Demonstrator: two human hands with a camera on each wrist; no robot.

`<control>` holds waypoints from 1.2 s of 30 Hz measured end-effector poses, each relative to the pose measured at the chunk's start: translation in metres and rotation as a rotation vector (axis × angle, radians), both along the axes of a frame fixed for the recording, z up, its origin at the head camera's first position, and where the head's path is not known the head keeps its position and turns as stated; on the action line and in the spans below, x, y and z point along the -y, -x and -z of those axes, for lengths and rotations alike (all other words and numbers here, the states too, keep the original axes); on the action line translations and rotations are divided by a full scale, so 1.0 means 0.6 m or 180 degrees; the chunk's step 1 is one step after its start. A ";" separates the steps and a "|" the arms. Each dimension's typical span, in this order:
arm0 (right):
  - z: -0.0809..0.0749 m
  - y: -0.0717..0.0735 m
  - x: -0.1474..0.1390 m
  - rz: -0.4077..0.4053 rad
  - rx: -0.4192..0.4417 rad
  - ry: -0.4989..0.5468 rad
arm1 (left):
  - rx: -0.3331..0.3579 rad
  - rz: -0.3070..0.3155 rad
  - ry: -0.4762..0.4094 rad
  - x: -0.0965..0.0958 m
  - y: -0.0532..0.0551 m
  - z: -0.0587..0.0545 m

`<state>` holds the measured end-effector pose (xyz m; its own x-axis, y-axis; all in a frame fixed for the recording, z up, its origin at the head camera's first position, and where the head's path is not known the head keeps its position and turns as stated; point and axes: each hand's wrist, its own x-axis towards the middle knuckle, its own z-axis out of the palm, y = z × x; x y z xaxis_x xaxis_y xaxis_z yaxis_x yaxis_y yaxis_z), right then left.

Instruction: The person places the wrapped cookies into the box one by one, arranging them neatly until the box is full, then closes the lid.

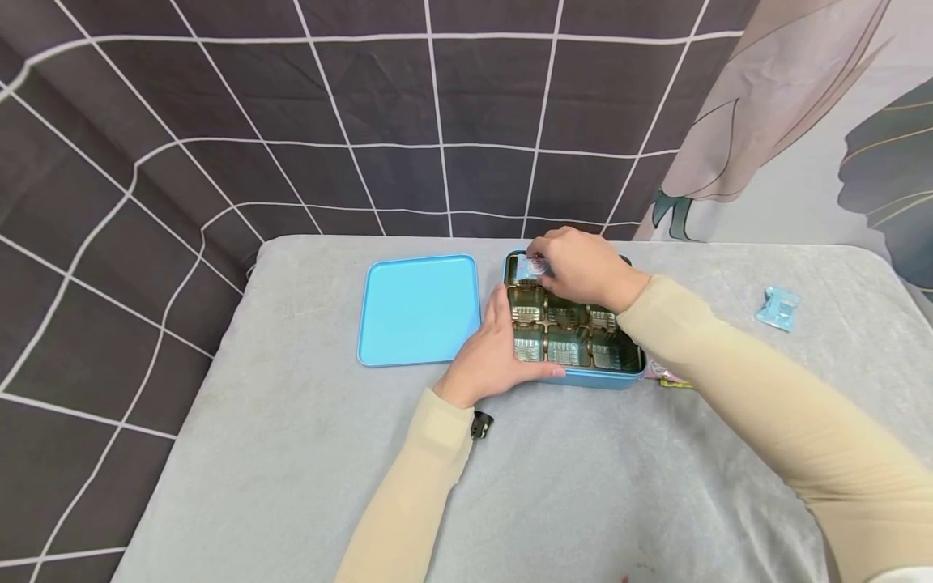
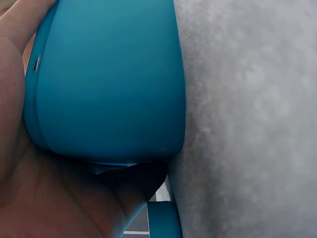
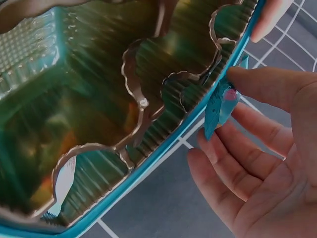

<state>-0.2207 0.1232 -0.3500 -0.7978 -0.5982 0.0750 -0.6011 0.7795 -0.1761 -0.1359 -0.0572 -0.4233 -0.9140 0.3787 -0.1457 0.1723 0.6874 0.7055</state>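
Observation:
A light blue box (image 1: 603,379) with a gold-coloured insert of several compartments sits on the cloth-covered table. My left hand (image 1: 490,356) rests round its near left corner, fingers straight along the left side and thumb along the front. Over the far left compartment, my right hand (image 1: 583,265) pinches a small blue wrapped packet (image 3: 219,108) between thumb and fingertips. The right wrist view shows this packet, marked with pink, right at the box's rim. Behind that hand the far compartments are partly hidden. A pale packet (image 3: 65,184) stands in one compartment there.
The flat blue lid (image 1: 419,312) lies left of the box. Another blue wrapped packet (image 1: 778,308) is on the grey cloth at far right. Pink and yellow packets (image 1: 666,376) show beside the box, partly under my right sleeve. A dark gridded curtain (image 1: 386,121) hangs behind.

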 end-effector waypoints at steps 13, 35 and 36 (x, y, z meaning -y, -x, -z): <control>0.007 0.007 0.007 -0.0054 0.0111 0.0001 | -0.0039 0.0029 0.0021 0.000 0.000 -0.001; 0.024 0.020 0.028 -0.0148 0.0181 0.0167 | -0.0002 0.0035 0.0026 0.000 0.001 0.000; 0.025 0.020 0.029 -0.0132 0.0182 0.0149 | 0.0001 0.0037 0.0028 0.000 0.001 0.001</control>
<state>-0.2327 0.1058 -0.3649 -0.7763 -0.6277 0.0586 -0.6205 0.7443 -0.2469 -0.1367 -0.0572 -0.4239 -0.9094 0.3882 -0.1493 0.1803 0.6914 0.6996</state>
